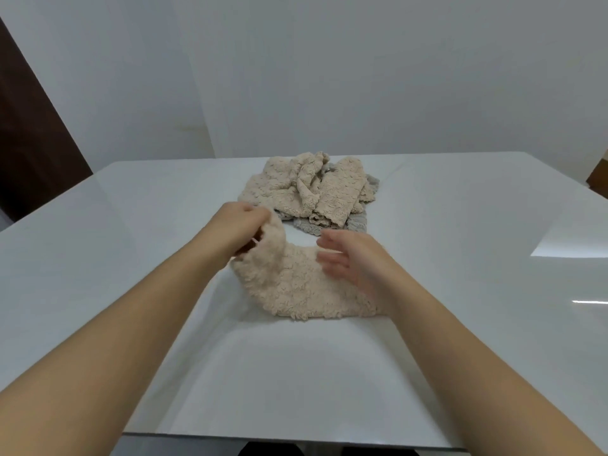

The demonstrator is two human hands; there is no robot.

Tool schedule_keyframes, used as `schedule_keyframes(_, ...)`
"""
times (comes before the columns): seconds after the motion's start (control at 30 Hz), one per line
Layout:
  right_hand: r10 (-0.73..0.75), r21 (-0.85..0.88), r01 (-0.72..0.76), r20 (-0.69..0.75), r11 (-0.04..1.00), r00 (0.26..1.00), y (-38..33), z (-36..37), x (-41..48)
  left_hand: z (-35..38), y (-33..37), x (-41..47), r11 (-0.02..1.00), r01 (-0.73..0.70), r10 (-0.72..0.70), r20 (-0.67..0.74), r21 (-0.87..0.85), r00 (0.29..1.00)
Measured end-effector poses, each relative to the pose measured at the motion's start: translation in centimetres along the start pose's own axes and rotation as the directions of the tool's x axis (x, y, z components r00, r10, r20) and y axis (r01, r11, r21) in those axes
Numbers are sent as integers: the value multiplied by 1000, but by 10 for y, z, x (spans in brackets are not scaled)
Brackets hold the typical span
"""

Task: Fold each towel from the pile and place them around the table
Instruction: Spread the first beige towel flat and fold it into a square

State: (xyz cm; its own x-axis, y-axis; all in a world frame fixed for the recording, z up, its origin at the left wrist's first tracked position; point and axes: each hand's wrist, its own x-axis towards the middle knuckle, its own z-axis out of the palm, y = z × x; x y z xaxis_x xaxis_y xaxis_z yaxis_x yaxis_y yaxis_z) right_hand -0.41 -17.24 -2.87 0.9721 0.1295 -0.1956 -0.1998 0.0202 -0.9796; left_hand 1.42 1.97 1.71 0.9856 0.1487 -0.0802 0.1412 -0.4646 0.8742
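Observation:
A fluffy beige towel (296, 284) lies bunched on the white table (131, 225) in front of me. My left hand (238, 225) pinches its upper left corner and lifts it off the table. My right hand (352, 258) hovers over the towel's right side, fingers spread and blurred, holding nothing. Behind them, near the table's far edge, sits the pile of towels (312, 189), beige ones crumpled over grey ones.
A white wall stands behind the table. A dark door (29, 143) is at the far left. The table's near edge (263, 437) runs along the bottom, and bright reflections lie on its right side.

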Motion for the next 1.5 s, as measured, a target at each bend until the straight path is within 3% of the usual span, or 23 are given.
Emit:
schedule_keyframes(0.07,154,327,-188,127,926,980,-4,-3,-1,19,19,-9,989,-10,29,125,-147,992)
schedule_keyframes(0.17,197,525,-318,274,789,941,-7,-16,-9,46,30,-19,953,-97,184,296,-286,937)
schedule_keyframes(0.27,200,543,-321,271,776,942,-7,-33,-12,57,9,-19,933,-292,319,109,-210,941)
schedule_keyframes(0.33,237,499,-339,258,798,937,-2,-40,-8,64,-10,-21,922,-381,385,83,-68,919)
schedule_keyframes(0.43,271,432,-343,220,834,937,-1,-45,-4,76,-29,-24,849,-502,469,203,163,860)
schedule_keyframes(0.6,295,212,-306,81,928,952,-4,-55,1,93,-36,-27,691,-573,411,413,441,813)
schedule_keyframes(0.77,73,-46,-76,-56,996,996,4,-67,10,107,-31,-31,593,-554,357,426,585,831)
schedule_keyframes(0.87,-89,-201,47,-204,979,975,7,-68,10,112,-27,-31,552,-528,328,414,645,849)
schedule_keyframes(1.07,-169,-355,67,-263,932,950,20,-70,20,120,-23,-28,497,-498,267,420,711,867)
schedule_keyframes(1.2,-356,-600,125,-284,790,890,18,-67,19,128,-27,-30,427,-462,253,388,777,886)
schedule_keyframes(1.3,-469,-739,196,-179,644,865,7,-61,12,130,-24,-30,422,-451,227,390,786,892)
schedule_keyframes(1.4,-361,-851,191,2,488,933,6,-55,6,114,-16,-19,596,-434,288,325,676,901)
schedule_keyframes(1.5,-134,-950,176,145,259,980,13,-53,5,88,-13,0,763,-354,275,223,542,935)
